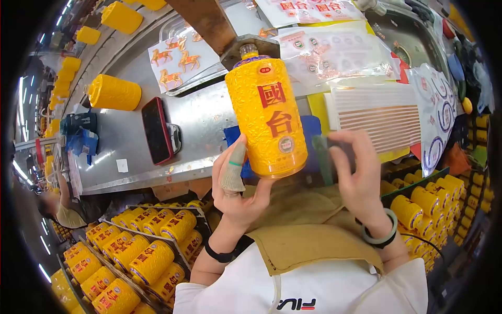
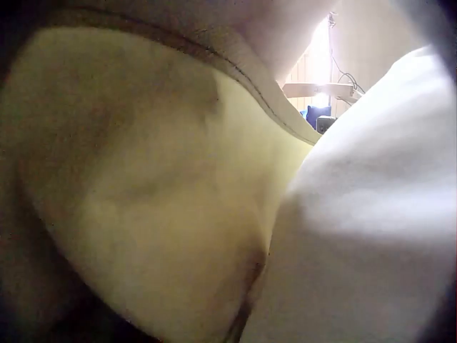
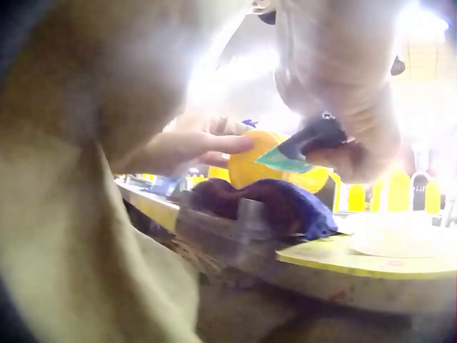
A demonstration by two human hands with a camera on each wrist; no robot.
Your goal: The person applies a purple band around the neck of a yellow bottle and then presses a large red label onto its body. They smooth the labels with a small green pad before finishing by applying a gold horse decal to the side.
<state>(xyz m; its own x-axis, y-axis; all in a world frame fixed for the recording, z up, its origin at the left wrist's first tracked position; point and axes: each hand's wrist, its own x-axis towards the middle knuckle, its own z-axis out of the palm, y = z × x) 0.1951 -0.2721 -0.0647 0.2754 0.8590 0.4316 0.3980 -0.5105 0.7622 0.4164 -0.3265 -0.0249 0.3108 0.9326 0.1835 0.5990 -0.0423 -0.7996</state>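
A yellow embossed bottle (image 1: pixel 261 123) with red characters, a round seal and a capless-looking glass neck is tilted slightly, neck away from the body. Its lower end is gripped by my left hand (image 1: pixel 238 201), thumb under the base and fingers along the side. A beige finger sleeve (image 1: pixel 231 175) with a green band covers one finger. Just right of the bottle, my right hand (image 1: pixel 361 180) pinches a thin green scraper-like piece (image 1: pixel 322 157), blurred in the head view. The right wrist view shows its teal pointed tip (image 3: pixel 282 161) close to the bottle. Only clothing fills most of the left wrist view.
On the metal bench (image 1: pixel 115 146) lie a phone (image 1: pixel 156 131), a blue cloth (image 1: pixel 312 125), horse sticker sheets (image 1: pixel 175 60) and a striped sticker sheet (image 1: pixel 376 115). Another yellow bottle (image 1: pixel 115 92) stands left. Crated bottles (image 1: pixel 151 261) flank the body. A brown post (image 1: pixel 201 18) rises beyond.
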